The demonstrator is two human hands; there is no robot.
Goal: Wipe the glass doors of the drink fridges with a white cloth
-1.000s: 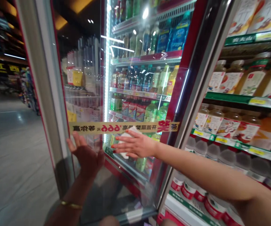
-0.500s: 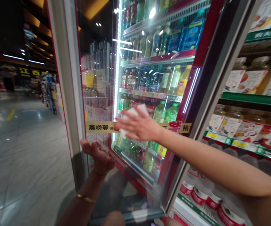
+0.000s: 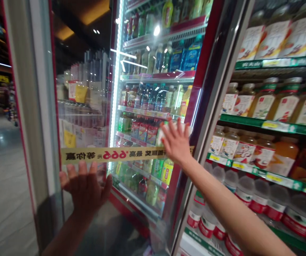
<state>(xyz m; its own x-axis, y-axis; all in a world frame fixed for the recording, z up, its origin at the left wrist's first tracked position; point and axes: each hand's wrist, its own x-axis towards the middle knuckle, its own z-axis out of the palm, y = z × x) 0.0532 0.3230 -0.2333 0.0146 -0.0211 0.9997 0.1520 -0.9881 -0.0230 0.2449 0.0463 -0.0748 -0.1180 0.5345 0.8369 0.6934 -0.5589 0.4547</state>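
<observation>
My right hand (image 3: pixel 176 144) lies spread on a glass door (image 3: pixel 86 199), near its right frame. It presses a white cloth (image 3: pixel 159 138) flat to the pane; most of the cloth is covered by the palm and fingers. A tan strip with mirrored lettering (image 3: pixel 121 154) runs across the glass, and the right hand overlaps its right end. Lower left, my left hand (image 3: pixel 87 186) is held up with fingers apart, its fingertips at the strip's lower edge by the left door frame. Whether it touches the glass I cannot tell.
Behind the pane stands a lit cooler (image 3: pixel 155 76) with several shelves of bottles. To the right, open shelves hold rows of juice bottles (image 3: pixel 264 103) and red-labelled clear bottles (image 3: pixel 278 202). A pale door frame (image 3: pixel 33 106) stands left, with tiled floor (image 3: pixel 6 170) beyond.
With the cloth, my right hand has gone from below the strip upward, then right toward the frame. My left hand's fingers, partly curled half a second ago, are now stretched upward. The view has shifted too.
</observation>
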